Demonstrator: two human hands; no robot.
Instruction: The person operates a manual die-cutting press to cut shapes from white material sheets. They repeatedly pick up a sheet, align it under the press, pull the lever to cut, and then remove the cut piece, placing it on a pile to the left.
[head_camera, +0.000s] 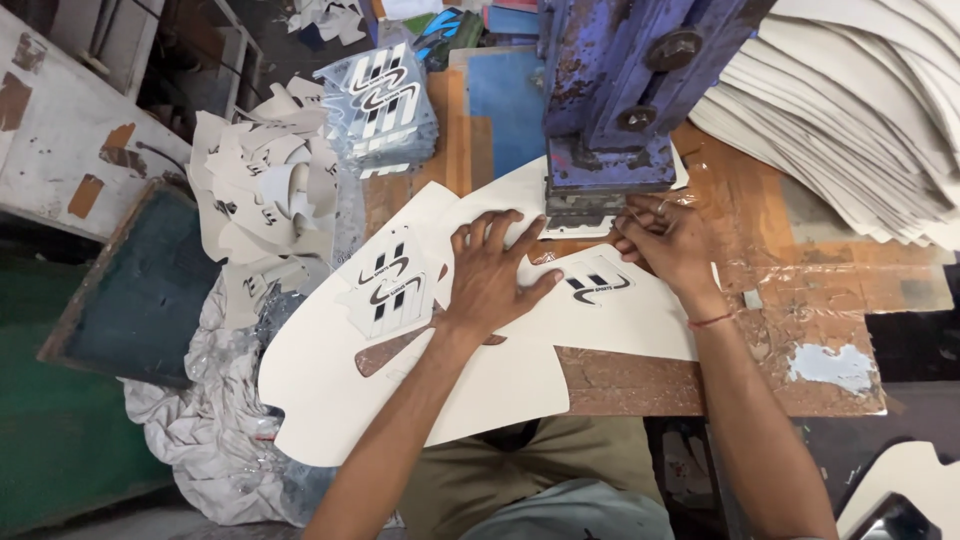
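Now the left hand (492, 268) is lying flat with fingers spread, pressing on the white cut sheet (400, 370) and grasping nothing. The right hand (668, 240) is pinching the far edge of this sheet with bent fingers, just under the blue press head (612, 110). The sheet is stretching from the press toward the person's left, its long axis going diagonally over the wooden table (730, 370). The right hand is being nearer to the press.

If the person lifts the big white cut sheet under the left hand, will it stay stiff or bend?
The big white cut sheet would probably bend: it looks thin and already overhangs the wooden table. It seems light, since the flat left hand alone pins it. It may slide easily on the glossy tabletop.
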